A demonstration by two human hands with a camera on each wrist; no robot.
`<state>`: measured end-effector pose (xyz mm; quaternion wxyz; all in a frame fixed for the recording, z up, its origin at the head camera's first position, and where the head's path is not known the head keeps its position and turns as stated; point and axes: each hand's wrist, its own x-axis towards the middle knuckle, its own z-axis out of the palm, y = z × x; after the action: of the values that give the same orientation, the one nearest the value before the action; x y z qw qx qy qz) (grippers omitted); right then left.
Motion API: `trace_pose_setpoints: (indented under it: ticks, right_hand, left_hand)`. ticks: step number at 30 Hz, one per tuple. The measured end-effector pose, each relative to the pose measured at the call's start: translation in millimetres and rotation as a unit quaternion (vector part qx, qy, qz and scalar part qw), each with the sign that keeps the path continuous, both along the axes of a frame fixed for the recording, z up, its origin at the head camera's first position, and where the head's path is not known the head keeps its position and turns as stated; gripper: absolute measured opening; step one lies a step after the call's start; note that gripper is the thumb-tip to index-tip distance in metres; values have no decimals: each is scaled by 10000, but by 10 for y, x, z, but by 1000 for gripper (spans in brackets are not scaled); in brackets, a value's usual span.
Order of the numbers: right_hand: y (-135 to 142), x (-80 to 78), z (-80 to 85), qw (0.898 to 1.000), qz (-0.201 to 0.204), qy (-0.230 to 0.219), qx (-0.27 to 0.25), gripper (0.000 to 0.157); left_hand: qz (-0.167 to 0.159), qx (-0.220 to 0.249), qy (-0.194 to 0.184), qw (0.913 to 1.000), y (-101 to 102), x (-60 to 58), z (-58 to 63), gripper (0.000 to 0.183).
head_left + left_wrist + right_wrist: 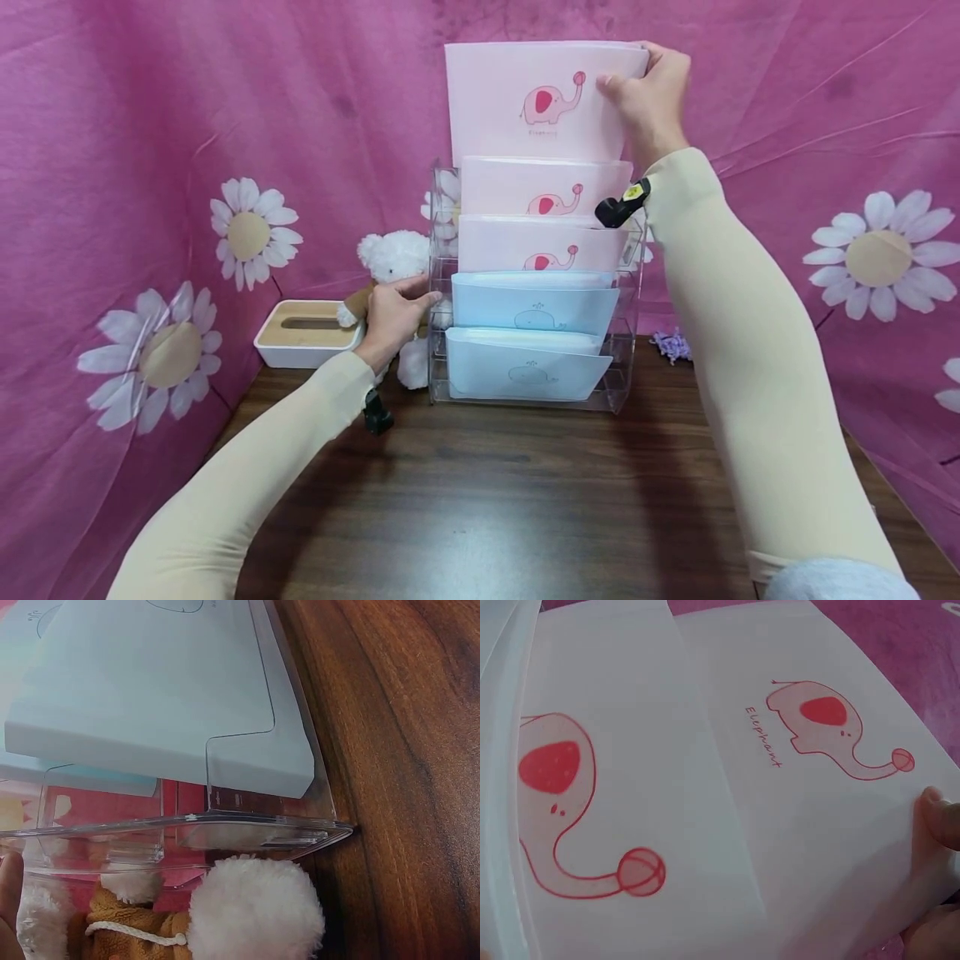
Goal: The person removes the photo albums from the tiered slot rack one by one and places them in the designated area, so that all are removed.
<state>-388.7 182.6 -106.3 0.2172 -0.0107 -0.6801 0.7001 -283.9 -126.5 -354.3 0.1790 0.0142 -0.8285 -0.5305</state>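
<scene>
My right hand (656, 96) pinches the right edge of a pink elephant folder (495, 92), thumb on its front. This folder stands upright at the back of the clear file rack (628, 367), higher than the others. In the right wrist view, part of the thumb (943, 819) shows at the edge of the folder. Lower pink folders (491, 183) and blue whale folders (487, 367) sit in stepped slots in front. My left hand (393, 321) grips the rack's left side, its thumb at the panel; the other fingers are partly hidden.
A white plush bear (397, 254) in brown clothing sits close against the rack's left side. Beside it is a white tissue box (300, 357) with a wooden lid. A small purple item (672, 345) lies right of the rack. Pink flowered cloth (337, 125) surrounds the wooden table (450, 483).
</scene>
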Motion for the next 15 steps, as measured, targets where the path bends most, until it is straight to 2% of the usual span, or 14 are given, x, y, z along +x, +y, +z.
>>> trace_pose_setpoints:
  ticks: [8,15]
  right_hand:
    - [4,110,124,9981,-116,500,-349,26]
    - [47,189,245,9916,-96,753,-1046,26]
  left_hand:
    - [-82,0,-110,9999,12,-12,-3,44]
    - [-50,-9,-128,9999,2,-21,-9,44]
